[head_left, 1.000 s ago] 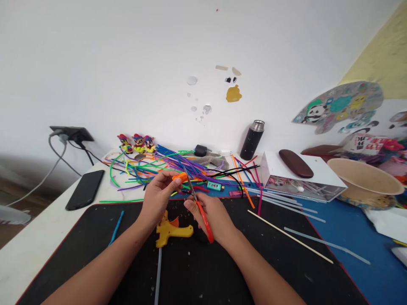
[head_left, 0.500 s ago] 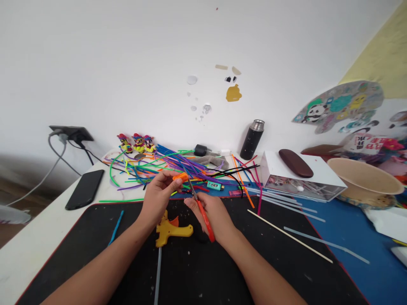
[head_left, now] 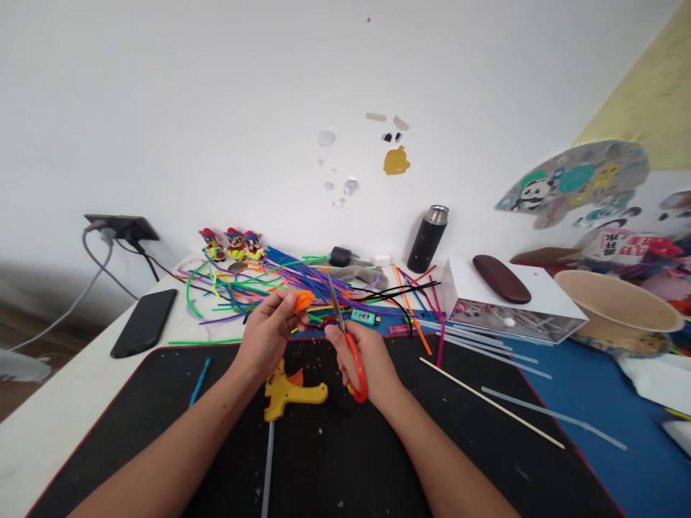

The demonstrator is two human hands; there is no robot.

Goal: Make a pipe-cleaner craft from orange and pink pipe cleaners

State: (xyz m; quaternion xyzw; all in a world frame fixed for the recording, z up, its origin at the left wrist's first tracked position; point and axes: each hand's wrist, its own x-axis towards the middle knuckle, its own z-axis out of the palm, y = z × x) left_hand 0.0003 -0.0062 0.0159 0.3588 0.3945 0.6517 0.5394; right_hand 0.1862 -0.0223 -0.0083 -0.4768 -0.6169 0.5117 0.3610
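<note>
My left hand (head_left: 265, 333) is closed on a small orange piece (head_left: 303, 299), pinched at the fingertips above the black mat (head_left: 162, 424). My right hand (head_left: 363, 357) grips red-handled scissors (head_left: 348, 342), whose blades point up and away, just right of the orange piece and apart from it. Below the hands a yellow glue gun (head_left: 291, 392) lies on the mat with a clear glue stick (head_left: 268, 460) sticking out toward me. Behind the hands spreads a heap of colored pipe cleaners (head_left: 270, 284).
A black phone (head_left: 145, 321) lies at the left. At the back stand small figurines (head_left: 232, 244) and a black flask (head_left: 428, 238). To the right are a white box (head_left: 512, 306) with a brown case (head_left: 502, 278), a beige bowl (head_left: 620, 309), a wooden skewer (head_left: 491, 403) and clear sticks (head_left: 551, 414).
My right hand has swung the scissors to the right and more upright, away from the orange piece. My left hand has stayed in place, still pinching the piece.
</note>
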